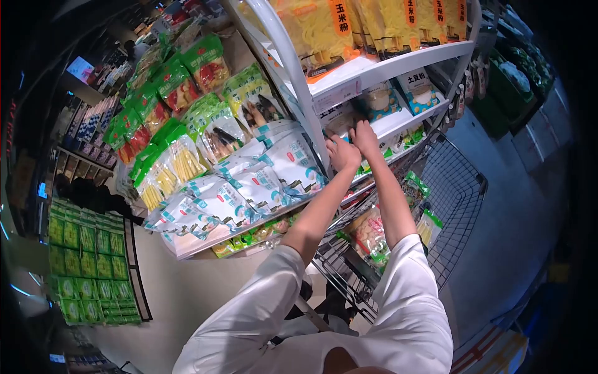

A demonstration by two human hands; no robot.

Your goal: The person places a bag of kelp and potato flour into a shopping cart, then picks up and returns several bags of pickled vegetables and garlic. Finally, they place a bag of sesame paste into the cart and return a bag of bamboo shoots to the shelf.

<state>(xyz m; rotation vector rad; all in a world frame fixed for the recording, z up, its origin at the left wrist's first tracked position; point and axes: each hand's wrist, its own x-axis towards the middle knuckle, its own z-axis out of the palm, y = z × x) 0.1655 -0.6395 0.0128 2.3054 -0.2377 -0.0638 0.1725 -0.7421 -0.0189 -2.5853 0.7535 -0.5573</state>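
Both my hands reach into the middle shelf (398,124) of a white display rack. A packet of potato noodles (340,123) with dark lettering lies at its left end, partly hidden by my hands. My left hand (342,153) is closed at the packet's near edge, its fingertips bent against it. Just to the right, my right hand (364,138) has curled fingers on the same packet. Similar blue-and-white packets, one in the middle (381,101) and one at the right (418,91), lie farther along the shelf.
Yellow noodle bags (380,28) fill the shelf above. On the left, white-and-blue bags (249,184) and green-topped vegetable bags (165,165) stand in rows. A wire shopping cart (464,193) holding several packages, including a bagged item (369,234), stands beneath my right forearm.
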